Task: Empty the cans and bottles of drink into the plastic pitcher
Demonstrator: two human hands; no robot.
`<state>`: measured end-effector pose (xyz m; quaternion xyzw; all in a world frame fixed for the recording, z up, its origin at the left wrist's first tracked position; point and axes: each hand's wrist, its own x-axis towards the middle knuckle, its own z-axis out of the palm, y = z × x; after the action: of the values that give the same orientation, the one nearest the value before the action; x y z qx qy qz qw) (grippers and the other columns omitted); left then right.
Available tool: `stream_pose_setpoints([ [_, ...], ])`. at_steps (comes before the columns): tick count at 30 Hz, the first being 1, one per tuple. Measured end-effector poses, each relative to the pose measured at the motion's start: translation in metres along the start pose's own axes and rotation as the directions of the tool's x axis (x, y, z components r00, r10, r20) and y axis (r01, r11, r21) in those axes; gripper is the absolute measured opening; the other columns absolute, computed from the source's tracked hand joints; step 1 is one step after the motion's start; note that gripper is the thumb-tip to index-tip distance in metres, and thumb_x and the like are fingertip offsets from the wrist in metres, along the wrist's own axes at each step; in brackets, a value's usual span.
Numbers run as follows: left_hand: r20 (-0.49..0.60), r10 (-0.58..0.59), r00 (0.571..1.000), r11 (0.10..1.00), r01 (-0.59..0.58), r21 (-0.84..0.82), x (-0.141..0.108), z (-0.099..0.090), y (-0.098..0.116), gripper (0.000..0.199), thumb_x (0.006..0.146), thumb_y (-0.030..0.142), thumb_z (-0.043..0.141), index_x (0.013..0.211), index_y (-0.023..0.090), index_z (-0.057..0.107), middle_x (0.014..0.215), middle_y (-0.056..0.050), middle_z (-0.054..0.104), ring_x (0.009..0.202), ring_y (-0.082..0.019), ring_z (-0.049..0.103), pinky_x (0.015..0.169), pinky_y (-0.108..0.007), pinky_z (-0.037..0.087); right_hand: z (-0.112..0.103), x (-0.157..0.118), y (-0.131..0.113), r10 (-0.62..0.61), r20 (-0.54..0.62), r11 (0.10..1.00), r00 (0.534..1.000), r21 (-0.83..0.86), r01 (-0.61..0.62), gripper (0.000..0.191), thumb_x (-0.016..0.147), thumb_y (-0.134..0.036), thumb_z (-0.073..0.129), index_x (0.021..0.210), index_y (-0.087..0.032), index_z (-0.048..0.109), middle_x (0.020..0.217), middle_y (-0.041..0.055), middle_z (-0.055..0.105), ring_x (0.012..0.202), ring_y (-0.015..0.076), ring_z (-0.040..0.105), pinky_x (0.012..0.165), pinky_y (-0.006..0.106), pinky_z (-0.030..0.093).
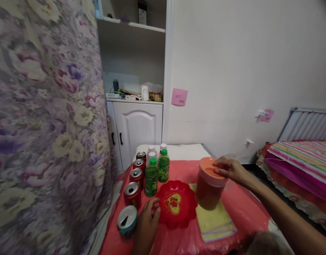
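Observation:
My right hand (pixel 229 170) has its fingers on the orange lid (pixel 209 166) of a translucent jar (pixel 210 193). The jar is over a yellow cloth (pixel 216 221); whether its base touches the cloth cannot be told. A red scalloped plate (pixel 185 209) with a gold design lies left of the jar. At the plate's left rim is my left hand (pixel 149 216), its fingers curled; whether they grip the rim is unclear. Two green bottles (pixel 151 180) stand behind it, and a teal-and-silver can (pixel 127 221) stands to its left.
Several red cans (pixel 132 194) line the table's left side, with white-capped bottles (pixel 152 156) at the back. Red plastic (pixel 178 170) covers the table. A floral curtain (pixel 51 106) hangs at left, a white cabinet (pixel 138 131) stands behind, and a bed (pixel 298 166) is at right.

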<state>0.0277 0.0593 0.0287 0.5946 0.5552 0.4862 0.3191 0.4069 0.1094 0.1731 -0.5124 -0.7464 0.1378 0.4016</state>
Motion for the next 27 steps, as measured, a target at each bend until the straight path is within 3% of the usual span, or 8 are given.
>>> stream_pose_setpoints([
  [6,-0.012,-0.019,1.000,1.000,0.019,0.000,0.000,0.003,0.005,0.038,0.075,0.042,0.055,0.102,0.019,0.067,0.105,-0.013,0.075,0.098,-0.028,0.071,0.082,-0.040,0.057,0.002,-0.002,0.000,0.022,-0.035,0.998,0.999,0.059,-0.019,0.022,0.066,-0.038,0.082,0.085,-0.027,0.079,0.088,0.0053,0.073,0.078,0.0240,0.063,0.074,0.038,0.048],
  [9,-0.045,-0.029,0.999,1.000,0.028,-0.009,-0.002,0.004,0.007,0.039,0.074,0.044,0.054,0.101,0.018,0.067,0.102,-0.013,0.075,0.093,-0.028,0.071,0.080,-0.041,0.056,-0.003,-0.011,0.002,0.046,-0.147,0.997,0.988,0.069,-0.036,0.030,0.072,-0.043,0.078,0.097,-0.028,0.076,0.101,0.0062,0.072,0.087,0.0249,0.064,0.080,0.039,0.048],
  [12,-0.045,-0.038,0.998,0.999,0.038,-0.012,-0.004,0.004,0.008,0.041,0.075,0.044,0.053,0.103,0.017,0.066,0.095,-0.011,0.074,0.085,-0.025,0.070,0.078,-0.039,0.055,-0.007,-0.029,0.017,0.174,-0.334,0.983,0.927,0.114,-0.143,0.039,0.079,-0.051,0.068,0.110,-0.026,0.070,0.098,0.0059,0.071,0.086,0.0246,0.064,0.082,0.040,0.048],
  [15,-0.040,-0.053,0.998,0.998,0.054,0.024,-0.005,0.005,0.010,0.041,0.073,0.037,0.054,0.104,0.015,0.066,0.089,-0.009,0.071,0.075,-0.022,0.067,0.075,-0.038,0.054,0.001,-0.054,0.044,0.335,-0.473,0.933,0.815,0.287,-0.217,0.045,0.078,-0.055,0.066,0.110,-0.024,0.066,0.111,0.0090,0.070,0.102,0.0295,0.063,0.090,0.043,0.048],
  [18,-0.019,-0.047,0.999,0.997,0.048,0.068,-0.007,0.009,0.014,0.041,0.070,0.027,0.053,0.106,0.013,0.065,0.092,-0.009,0.069,0.070,-0.020,0.064,0.073,-0.037,0.053,0.021,-0.082,0.069,0.480,-0.450,0.862,0.753,0.403,-0.308,0.051,0.073,-0.058,0.068,0.108,-0.021,0.065,0.113,0.0123,0.069,0.105,0.0336,0.063,0.093,0.047,0.047],
  [23,0.072,0.020,0.997,0.994,-0.027,0.105,-0.012,0.017,0.025,0.039,0.073,0.022,0.052,0.110,0.016,0.064,0.093,-0.007,0.065,0.073,-0.020,0.063,0.067,-0.033,0.051,0.052,-0.121,0.089,0.584,-0.294,0.776,0.757,0.474,-0.416,0.056,0.071,-0.062,0.067,0.112,-0.023,0.064,0.125,0.0139,0.067,0.114,0.0371,0.060,0.098,0.050,0.046],
  [27,0.079,0.014,0.997,0.985,-0.028,0.171,-0.016,0.020,0.034,0.036,0.078,0.023,0.050,0.111,0.016,0.064,0.093,-0.007,0.064,0.072,-0.019,0.062,0.071,-0.034,0.051,0.055,-0.132,0.094,0.622,-0.232,0.733,0.748,0.508,-0.452,0.061,0.068,-0.065,0.068,0.112,-0.023,0.064,0.129,0.0150,0.066,0.117,0.0386,0.060,0.099,0.051,0.046],
])
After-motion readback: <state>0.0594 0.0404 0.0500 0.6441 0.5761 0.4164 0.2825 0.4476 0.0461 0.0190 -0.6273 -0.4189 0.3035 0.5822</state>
